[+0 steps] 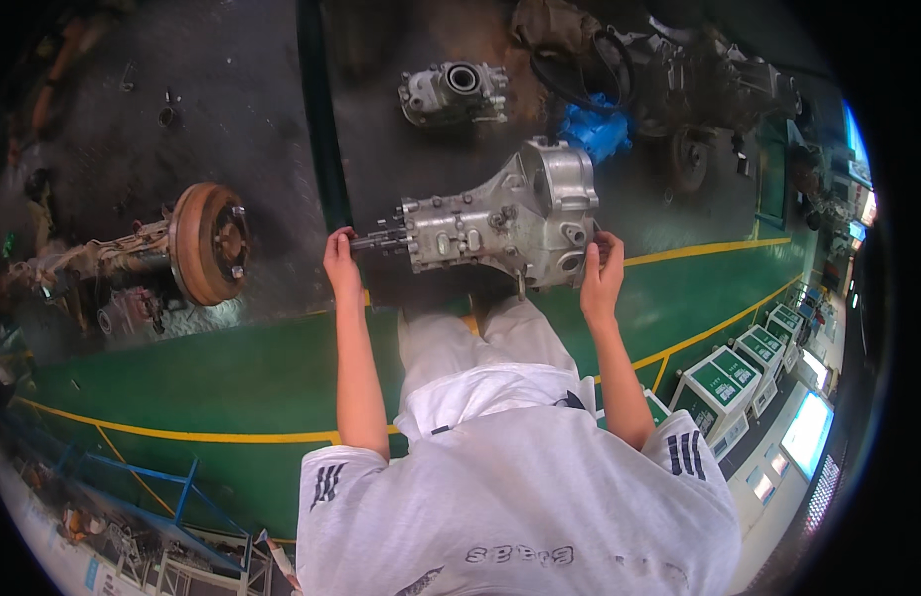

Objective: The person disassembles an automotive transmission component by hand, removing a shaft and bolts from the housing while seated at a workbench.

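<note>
A silver-grey metal gearbox (485, 226) lies lengthwise in front of me, its wide bell-shaped end to the right. Thin splined shafts (381, 238) stick out of its narrow left end. My left hand (342, 263) is closed at the tips of these shafts, its fingers partly hidden. At the wide end, my right hand (602, 278) grips the housing's right edge, thumb on the near side and the other fingers partly out of sight. Behind the gearbox sits a smaller grey metal housing (451, 92) with a round bore.
A rusty brake drum (208, 243) on an axle stands at left. Beyond the gearbox to the right lie a blue part (594, 127), a black belt and dark machinery (714, 89). Green floor with yellow lines surrounds the dark bench. White-and-green cabinets (721, 382) stand at right, a blue frame (187, 487) at lower left.
</note>
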The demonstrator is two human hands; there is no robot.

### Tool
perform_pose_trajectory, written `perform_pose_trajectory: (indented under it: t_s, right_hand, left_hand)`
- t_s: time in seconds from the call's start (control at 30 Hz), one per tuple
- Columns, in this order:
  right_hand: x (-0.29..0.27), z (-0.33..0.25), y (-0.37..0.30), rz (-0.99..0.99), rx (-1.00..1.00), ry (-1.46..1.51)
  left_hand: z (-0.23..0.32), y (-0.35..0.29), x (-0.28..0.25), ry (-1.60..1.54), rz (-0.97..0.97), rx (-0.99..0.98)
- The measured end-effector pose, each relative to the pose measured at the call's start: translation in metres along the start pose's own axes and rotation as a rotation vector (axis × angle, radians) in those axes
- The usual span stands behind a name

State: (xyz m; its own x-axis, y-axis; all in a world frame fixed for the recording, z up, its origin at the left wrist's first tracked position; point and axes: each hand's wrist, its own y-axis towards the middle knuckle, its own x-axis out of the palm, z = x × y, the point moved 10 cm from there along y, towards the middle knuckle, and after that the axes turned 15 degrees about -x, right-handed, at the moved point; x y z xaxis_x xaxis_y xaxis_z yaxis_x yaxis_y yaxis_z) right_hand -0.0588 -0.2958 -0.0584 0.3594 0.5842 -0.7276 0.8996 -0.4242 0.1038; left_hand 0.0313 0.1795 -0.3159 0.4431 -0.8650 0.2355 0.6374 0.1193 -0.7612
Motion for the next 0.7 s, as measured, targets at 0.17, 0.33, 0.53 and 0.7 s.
perform_pose_trajectory:
  t_s: [0.17,0.33,0.53,0.7]
  right_hand:
    - [0.008,0.027,-0.010,-0.023,-0.078,0.069]
    - [0.023,0.056,-0.020,0.105,-0.236,0.453]
    - [0.030,0.056,-0.018,0.114,-0.358,0.603]
    - [0.015,0.078,-0.032,0.154,-0.452,0.583]
  left_hand:
    - [0.028,-0.026,0.007,0.678,0.072,0.356]
    - [0.042,-0.020,0.015,0.810,0.162,0.497]
    - [0.049,-0.019,0.008,0.839,0.391,0.614]
    - [0.049,-0.022,0.005,0.809,0.510,0.696]
